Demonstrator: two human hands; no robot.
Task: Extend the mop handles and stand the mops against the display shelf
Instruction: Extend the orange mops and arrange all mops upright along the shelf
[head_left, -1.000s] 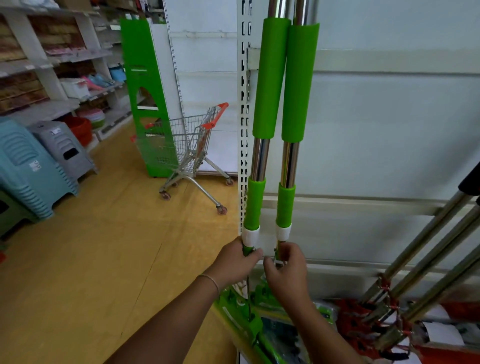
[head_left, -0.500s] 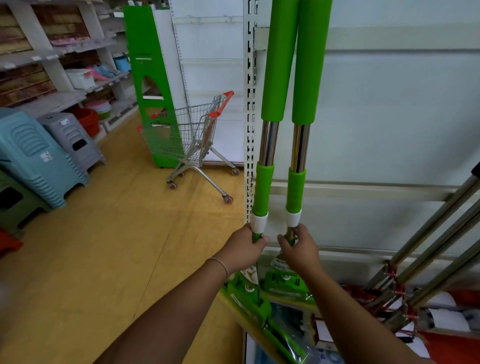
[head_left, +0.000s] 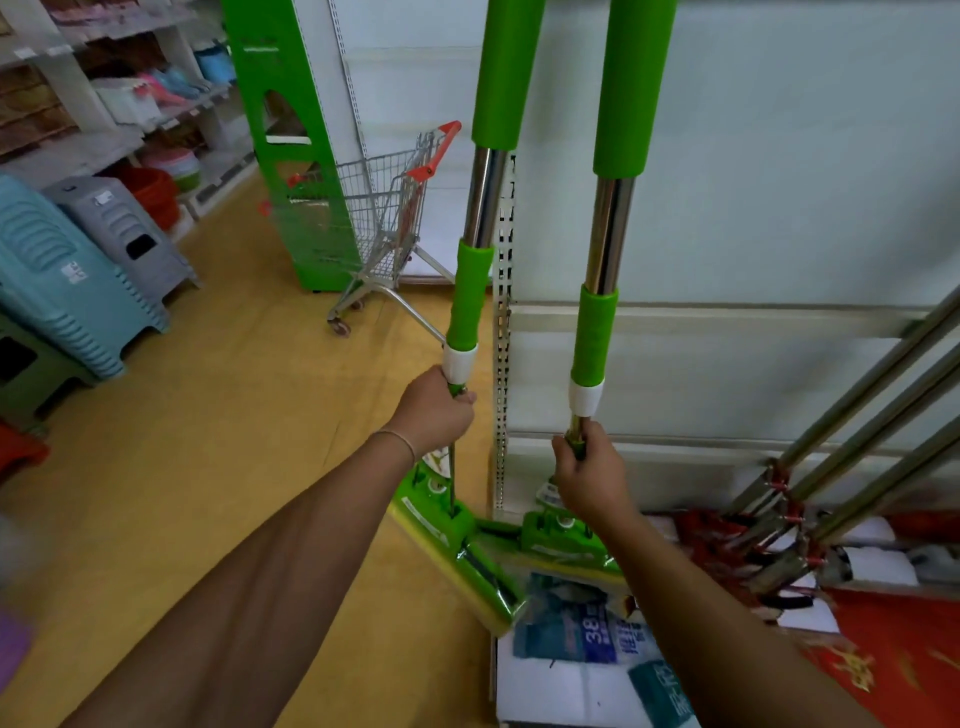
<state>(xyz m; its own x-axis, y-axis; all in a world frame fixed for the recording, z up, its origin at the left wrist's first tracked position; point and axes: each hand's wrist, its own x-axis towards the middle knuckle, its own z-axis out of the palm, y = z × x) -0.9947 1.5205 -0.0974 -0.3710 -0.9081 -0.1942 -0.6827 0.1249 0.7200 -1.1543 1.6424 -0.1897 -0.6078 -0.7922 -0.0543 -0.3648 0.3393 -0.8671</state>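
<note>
At the display shelf (head_left: 727, 364), 12 o'clock | left hand (head_left: 434, 410) clamped on left mop (head_left: 470, 301) | right hand (head_left: 589, 475) clamped on right mop (head_left: 595, 338), upright, well apart | shopping cart (head_left: 384, 218) at 11 o'clock

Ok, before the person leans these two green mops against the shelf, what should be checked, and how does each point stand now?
1. Left hand closed on the left mop below its white collar: ok.
2. Right hand closed on the right mop below its collar: ok.
3. Both handles near upright, apart from each other: ok.
4. Left mop in front of the display shelf: not ok, it stands over the aisle floor beside the slotted upright.
5. Handles fully extended and locked: cannot tell, tops out of frame.
6. Room beside the leaning steel-handled mops: ok.
</note>
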